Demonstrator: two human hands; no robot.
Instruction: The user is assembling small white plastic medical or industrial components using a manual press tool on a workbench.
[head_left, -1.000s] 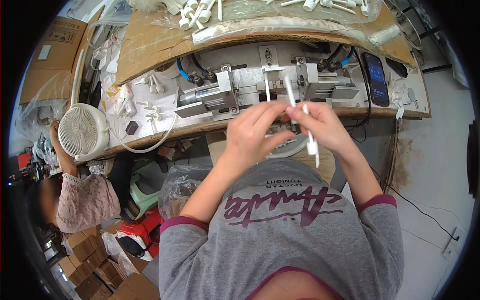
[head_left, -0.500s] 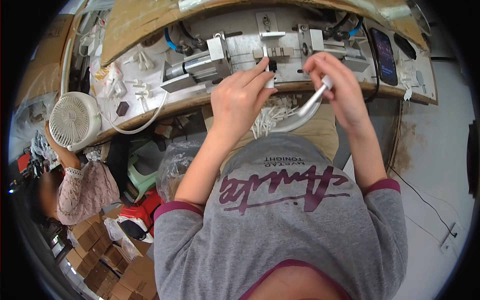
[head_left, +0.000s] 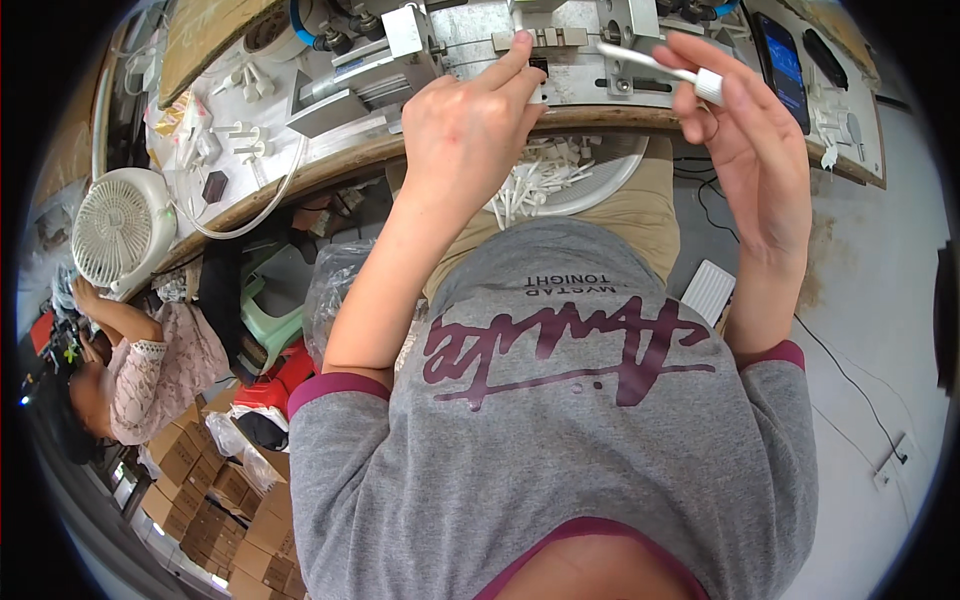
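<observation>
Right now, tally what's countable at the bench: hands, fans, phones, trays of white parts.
Person's own hands: 2 (left hand, right hand holding a white plastic stick)
White desk fan: 1
Smartphone: 1
Round white tray of white parts: 1
Total: 5

Both hands up at metal jig on bench edge.

L hand (head_left: 470, 120) w/ index fingertip (head_left: 522, 42) on the metal jig (head_left: 560, 40); R hand (head_left: 750, 140) pinches a thin white plastic stick (head_left: 655, 65) at its capped end. White bowl (head_left: 610, 180) of similar parts on lap below. Small white fan (head_left: 118, 228) far left, phone (head_left: 785, 65) at right.
</observation>
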